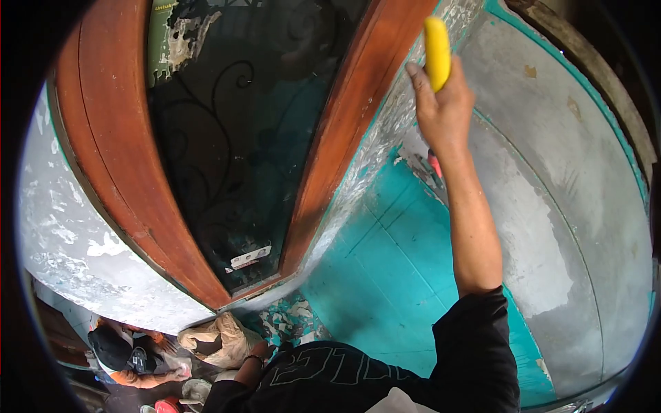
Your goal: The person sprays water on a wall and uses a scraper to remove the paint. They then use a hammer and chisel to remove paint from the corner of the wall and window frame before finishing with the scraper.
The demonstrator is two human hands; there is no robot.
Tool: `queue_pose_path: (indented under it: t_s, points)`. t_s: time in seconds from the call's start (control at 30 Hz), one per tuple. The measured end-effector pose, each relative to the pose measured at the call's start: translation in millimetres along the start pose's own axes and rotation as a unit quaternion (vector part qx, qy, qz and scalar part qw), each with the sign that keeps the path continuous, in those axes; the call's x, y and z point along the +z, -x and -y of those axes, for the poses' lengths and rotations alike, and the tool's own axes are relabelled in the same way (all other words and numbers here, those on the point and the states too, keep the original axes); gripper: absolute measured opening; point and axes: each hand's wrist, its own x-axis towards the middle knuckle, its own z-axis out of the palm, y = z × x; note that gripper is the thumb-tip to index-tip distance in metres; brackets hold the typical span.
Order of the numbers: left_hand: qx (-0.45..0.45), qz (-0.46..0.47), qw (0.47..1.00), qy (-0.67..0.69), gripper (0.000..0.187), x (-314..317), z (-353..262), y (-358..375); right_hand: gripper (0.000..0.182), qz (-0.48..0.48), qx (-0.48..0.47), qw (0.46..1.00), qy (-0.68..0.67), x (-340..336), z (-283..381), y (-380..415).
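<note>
My right hand point(446, 120) is raised against the narrow strip of wall beside the door frame. Its fingers are wrapped round a tool with a thick yellow handle point(437, 55); the tool's working end is hidden behind the hand. The wall strip point(396, 107) there is scraped and patchy, edged with turquoise paint. Low down by my body, my left hand point(264, 350) is small and dark, with a band at the wrist. It is close to a heap of turquoise and white paint flakes point(292, 320), and its fingers cannot be made out.
A wooden frame point(344, 103) surrounds a dark glass pane point(234, 131). Turquoise wall point(385, 255) meets bare grey plaster point(544, 234) on the right. A crumpled brown sack point(231, 341) stands below the frame. Another person in a dark cap point(110, 346) is at lower left.
</note>
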Motion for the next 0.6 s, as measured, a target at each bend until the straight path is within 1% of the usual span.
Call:
queue_pose_path:
  t_s: [0.07, 0.1, 0.13, 0.2, 0.23, 0.3, 0.33, 0.37, 0.4, 0.47, 0.5, 0.53, 0.57, 0.6]
  points:
    - [0.029, -0.041, 0.998, -0.022, 0.057, 7.3, 14.2, -5.0, 0.025, -0.03, -0.021, 0.999, 0.001, -0.9, -0.9, -5.9]
    - [0.03, -0.041, 0.998, -0.026, 0.057, 9.1, 22.0, -5.4, 0.024, -0.013, -0.012, 1.0, 0.022, 4.0, -12.0, -0.4]
    - [0.024, -0.031, 0.999, -0.029, 0.057, 10.5, 23.8, -10.6, 0.024, -0.015, -0.017, 0.999, 0.025, 6.3, -18.7, 1.1]
    - [0.016, -0.025, 0.999, -0.026, 0.057, 6.1, 17.2, -8.9, 0.024, -0.063, -0.073, 0.995, 0.003, 13.1, -22.9, -0.3]
    - [0.012, -0.01, 0.999, -0.032, 0.056, 5.6, 17.4, -4.3, 0.024, -0.063, -0.072, 0.995, 0.0, 13.1, -25.7, -1.3]
    - [0.009, 0.005, 0.999, -0.032, 0.056, 1.0, 1.7, 4.4, 0.024, -0.062, -0.015, 0.998, -0.018, 5.4, -23.5, -11.8]
    - [-0.002, 0.031, 0.999, -0.041, 0.055, -2.4, -1.2, 13.0, 0.024, -0.061, 0.022, 0.998, -0.023, 2.2, -23.8, -9.5]
    - [-0.011, 0.055, 0.997, -0.053, 0.055, -7.4, -1.8, 16.4, 0.025, -0.067, -0.008, 0.998, 0.007, 13.2, -35.0, -0.6]
    - [-0.008, 0.053, 0.997, -0.055, 0.055, -0.2, 8.4, 4.3, 0.025, -0.071, -0.009, 0.997, 0.008, 13.3, -33.0, -2.5]
    - [0.05, -0.018, 0.998, -0.044, 0.07, 18.1, 30.7, -11.4, 0.025, -0.061, -0.033, 0.998, 0.001, 14.1, -26.1, -8.0]
    - [0.049, -0.019, 0.998, -0.042, 0.07, 8.1, 21.9, -4.0, 0.026, -0.077, -0.03, 0.996, 0.011, 8.8, -25.2, -15.5]
    - [0.021, 0.0, 0.999, -0.033, 0.063, 0.1, 13.2, 4.9, 0.026, -0.075, -0.03, 0.997, 0.008, 9.8, -25.9, -19.9]
    - [-0.009, 0.023, 0.999, -0.029, 0.057, -6.7, 8.7, 20.2, 0.026, -0.072, -0.001, 0.997, -0.021, 10.1, -27.4, -19.7]
    - [-0.012, 0.025, 0.999, -0.033, 0.057, -5.2, 15.9, 22.0, 0.027, -0.073, 0.027, 0.996, -0.048, 9.9, -28.9, -19.3]
